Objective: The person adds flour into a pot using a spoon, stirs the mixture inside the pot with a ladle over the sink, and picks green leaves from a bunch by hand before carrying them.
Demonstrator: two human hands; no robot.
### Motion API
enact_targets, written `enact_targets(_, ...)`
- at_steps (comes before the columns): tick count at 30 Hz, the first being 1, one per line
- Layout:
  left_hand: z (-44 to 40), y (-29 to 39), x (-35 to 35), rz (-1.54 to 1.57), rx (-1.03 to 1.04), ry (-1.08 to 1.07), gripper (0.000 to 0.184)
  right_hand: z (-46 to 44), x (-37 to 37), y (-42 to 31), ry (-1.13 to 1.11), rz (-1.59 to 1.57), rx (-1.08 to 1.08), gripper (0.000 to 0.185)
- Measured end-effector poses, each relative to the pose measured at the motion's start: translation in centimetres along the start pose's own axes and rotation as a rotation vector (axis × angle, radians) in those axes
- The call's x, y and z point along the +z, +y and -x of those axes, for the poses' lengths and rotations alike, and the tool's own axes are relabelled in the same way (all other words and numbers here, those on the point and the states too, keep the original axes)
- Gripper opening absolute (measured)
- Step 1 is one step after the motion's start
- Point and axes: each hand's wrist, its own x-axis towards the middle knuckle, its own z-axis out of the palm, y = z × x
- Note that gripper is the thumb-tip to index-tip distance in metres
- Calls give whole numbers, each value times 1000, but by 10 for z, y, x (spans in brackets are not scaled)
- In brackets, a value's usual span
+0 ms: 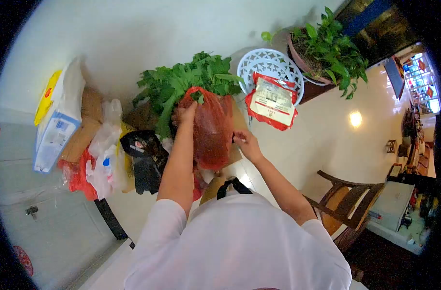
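A thin red plastic bag (211, 133) is in front of me, bulging with something I cannot make out through it. Leafy greens (191, 75) spread out behind and above its mouth. My left hand (184, 114) is closed on the bag's left upper edge, its fingers partly hidden by leaves and plastic. At the bag's right side, my right hand (247, 145) has its fingers curled against the plastic, pinching its edge.
On the right stand a white lattice basket (252, 60) with a red-and-white packet (272, 104) on it, a potted plant (305, 58) and a wooden chair (348, 198). Plastic bags (104, 166), a black bag (145, 162) and a cardboard box (89, 116) crowd the left.
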Motion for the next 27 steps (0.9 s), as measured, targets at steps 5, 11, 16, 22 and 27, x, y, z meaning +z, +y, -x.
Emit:
enact_targets(5, -22, -18, 5, 164, -151, -125, 96, -115, 30, 38, 246, -62, -69, 36)
enact_targets(11, -20, -15, -18, 144, -123, -409, 125, -174, 30, -10, 299, -38, 370, 63)
enact_targets(16, -48, -47, 16, 537, -192, -351, 76, -241, 52, 74, 266, -147, 362, 74)
enact_targets(22, -38, -19, 9, 682, 39, -496, 96, -283, 72, 125, 99, -409, 378, 66)
enact_targets(27, -67, -60, 56, 327, 30, -280, 63, -289, 73, 127, -22, -349, 647, 58)
